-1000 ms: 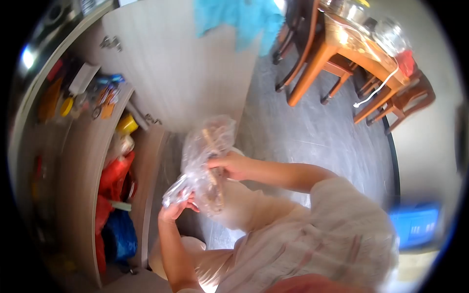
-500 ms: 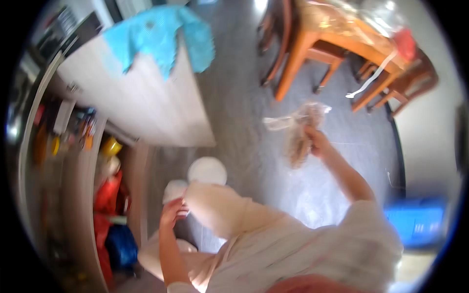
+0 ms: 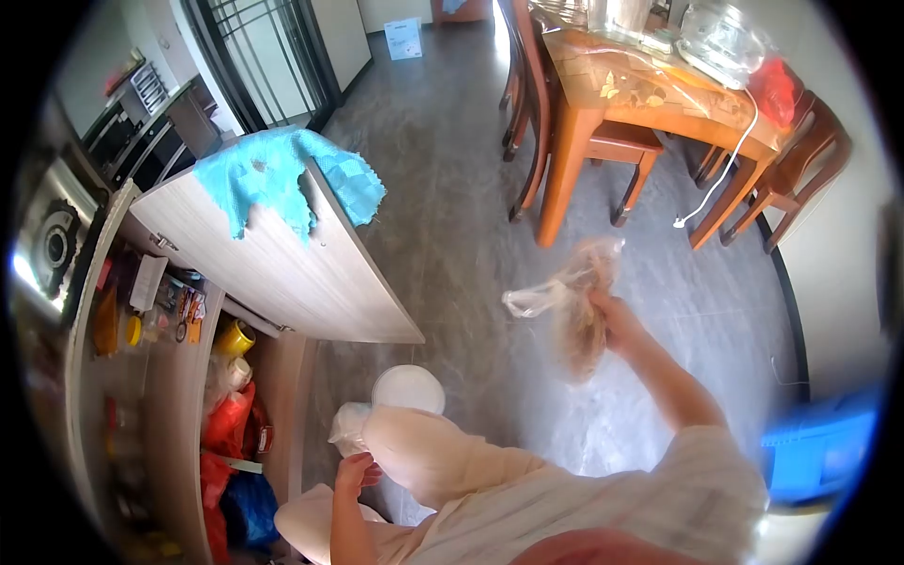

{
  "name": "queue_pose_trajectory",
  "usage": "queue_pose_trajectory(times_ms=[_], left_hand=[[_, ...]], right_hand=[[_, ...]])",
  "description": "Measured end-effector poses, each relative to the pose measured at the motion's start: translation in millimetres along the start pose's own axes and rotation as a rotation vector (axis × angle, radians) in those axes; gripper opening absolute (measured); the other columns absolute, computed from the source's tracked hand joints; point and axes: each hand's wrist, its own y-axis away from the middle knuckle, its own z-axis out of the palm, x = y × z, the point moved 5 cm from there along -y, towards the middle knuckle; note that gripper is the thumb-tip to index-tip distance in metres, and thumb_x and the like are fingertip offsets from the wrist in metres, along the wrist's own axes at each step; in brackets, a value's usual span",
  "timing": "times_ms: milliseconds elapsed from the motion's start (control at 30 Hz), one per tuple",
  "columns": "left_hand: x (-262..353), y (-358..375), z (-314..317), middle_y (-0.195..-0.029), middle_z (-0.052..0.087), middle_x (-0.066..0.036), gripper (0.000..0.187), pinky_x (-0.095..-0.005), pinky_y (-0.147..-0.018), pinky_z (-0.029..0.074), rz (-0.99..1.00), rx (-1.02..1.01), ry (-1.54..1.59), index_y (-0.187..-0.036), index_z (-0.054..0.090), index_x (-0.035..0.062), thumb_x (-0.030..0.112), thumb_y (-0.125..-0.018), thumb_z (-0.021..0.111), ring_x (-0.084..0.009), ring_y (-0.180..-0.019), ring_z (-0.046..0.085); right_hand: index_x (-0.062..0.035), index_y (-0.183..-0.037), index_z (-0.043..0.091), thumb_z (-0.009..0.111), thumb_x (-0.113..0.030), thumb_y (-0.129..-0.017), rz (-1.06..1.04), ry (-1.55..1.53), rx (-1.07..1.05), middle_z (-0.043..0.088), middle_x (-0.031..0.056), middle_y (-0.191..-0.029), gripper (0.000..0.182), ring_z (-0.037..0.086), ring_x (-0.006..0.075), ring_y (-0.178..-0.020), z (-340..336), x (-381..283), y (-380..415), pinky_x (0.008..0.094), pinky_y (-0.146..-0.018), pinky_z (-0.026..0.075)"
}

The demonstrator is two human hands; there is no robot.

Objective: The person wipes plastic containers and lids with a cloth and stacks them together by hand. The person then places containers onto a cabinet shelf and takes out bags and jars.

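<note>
My right hand (image 3: 612, 318) is closed around a clear plastic bag (image 3: 582, 330) with brownish contents, held out over the floor. The bag's loose, crumpled end (image 3: 532, 299) sticks out to the left. My left hand (image 3: 358, 471) is beside my bent knee, its fingers loosely curled and apart with nothing visible in them. Just above it sits a whitish plastic bag (image 3: 348, 428). A round white lid or container top (image 3: 409, 389) is on the floor beyond the knee. What is inside the bags cannot be made out clearly.
An open cabinet door (image 3: 292, 264) with a turquoise cloth (image 3: 273, 179) over its top juts out at left. The cabinet holds a red bag (image 3: 228, 424), a blue bag (image 3: 250, 508) and a yellow container (image 3: 235, 337). A wooden table (image 3: 650, 85) and chairs (image 3: 805, 174) stand at upper right.
The view has tilted upward, so the scene sits lower and more of the room shows. The bag stays in my right hand. My left hand remains by the knee.
</note>
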Motion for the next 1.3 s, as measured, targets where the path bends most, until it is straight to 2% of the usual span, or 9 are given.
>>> queue_pose_trajectory(times_ms=[133,267,633,667,733,800,867,1067,1300], left_hand=[[-4.5,-1.0,8.7,-0.071,0.059,-0.007,0.03,-0.0268,-0.047,0.046,-0.002,0.023,-0.088,-0.087,0.06,0.004,0.032,-0.076,0.059,-0.0148,-0.056,0.057],[4.1,-0.8,28.2,-0.077,0.06,-0.007,0.033,-0.0291,-0.051,0.048,0.007,0.012,-0.166,-0.1,0.058,0.0042,0.026,-0.075,0.06,-0.0165,-0.062,0.059],[5.5,21.3,-9.2,-0.087,0.063,-0.009,0.045,-0.029,-0.059,0.05,0.179,0.175,-0.239,-0.111,0.055,0.0057,0.028,-0.073,0.061,-0.0155,-0.068,0.061],[1.2,29.0,-7.5,-0.087,0.063,-0.009,0.045,-0.0289,-0.06,0.05,0.198,0.201,-0.293,-0.111,0.055,0.0055,0.028,-0.072,0.061,-0.015,-0.069,0.061],[-12.3,28.3,-14.8,-0.107,0.058,-0.014,0.045,-0.036,-0.086,0.042,0.185,0.202,-0.753,-0.107,0.059,0.0102,0.036,-0.069,0.06,-0.0271,-0.098,0.055],[-8.3,32.7,-17.5,-0.1,0.06,-0.015,0.045,-0.0359,-0.083,0.043,0.18,0.197,-0.925,-0.105,0.06,0.0081,0.034,-0.068,0.061,-0.0271,-0.095,0.056],[-34.2,12.6,-31.9,-0.095,0.061,-0.014,0.04,-0.0361,-0.081,0.044,0.352,0.242,-0.895,-0.1,0.061,0.0071,0.032,-0.068,0.063,-0.027,-0.091,0.058],[-28.5,11.8,-12.6,-0.093,0.062,-0.015,0.043,-0.0349,-0.079,0.045,0.269,0.168,-0.933,-0.1,0.061,0.0061,0.034,-0.067,0.065,-0.0275,-0.088,0.059],[-63.6,-45.2,-16.2,-0.097,0.061,-0.017,0.045,-0.0332,-0.083,0.044,0.19,0.084,-0.833,-0.101,0.061,0.0044,0.034,-0.067,0.065,-0.027,-0.092,0.058]], right_hand=[[0.0011,-0.108,0.049,0.057,-0.027,-0.08,-0.048,0.038,-0.104,0.058,0.0093,-0.095,0.041,0.057,0.0189,-0.085,-16.7,-23.5,-14.7,0.0328,-0.075,0.048],[-0.0022,-0.116,0.046,0.051,-0.029,-0.083,-0.072,0.037,-0.348,0.056,0.0082,-0.104,0.043,0.055,0.0185,-0.094,10.3,-28.4,3.9,0.0322,-0.082,0.046],[0.0037,-0.106,0.052,0.047,-0.016,-0.083,0.28,0.34,-0.743,0.059,0.0116,-0.095,0.031,0.059,0.0187,-0.083,234.5,73.5,44.2,0.0323,-0.072,0.049],[0.0047,-0.104,0.053,0.048,-0.016,-0.082,0.28,0.385,-0.648,0.059,0.0134,-0.093,0.03,0.06,0.0202,-0.08,247.9,69.3,65.7,0.034,-0.069,0.05],[0.003,-0.101,0.054,0.053,-0.017,-0.081,0.481,0.384,-0.697,0.06,0.0118,-0.09,0.028,0.06,0.0199,-0.079,244.9,85.8,64.3,0.0341,-0.068,0.05],[0.0011,-0.099,0.055,0.056,-0.02,-0.081,0.44,0.349,-0.748,0.06,0.0098,-0.087,0.028,0.059,0.0175,-0.076,251.6,89.8,59.6,0.0335,-0.068,0.05],[-0.0002,-0.099,0.055,0.056,-0.022,-0.081,0.388,0.336,-0.702,0.06,0.0089,-0.087,0.028,0.059,0.0167,-0.078,250.3,88.9,66.7,0.0331,-0.069,0.05],[-0.0025,-0.105,0.052,0.055,-0.024,-0.082,0.395,0.087,-0.475,0.06,0.0092,-0.092,0.032,0.06,0.0179,-0.082,174.4,54.9,63.4,0.0337,-0.074,0.05],[0.0015,-0.11,0.048,0.052,-0.023,-0.084,0.186,0.025,-0.252,0.058,0.0115,-0.101,0.036,0.058,0.0203,-0.089,88.8,-0.2,52.8,0.0361,-0.079,0.048]])
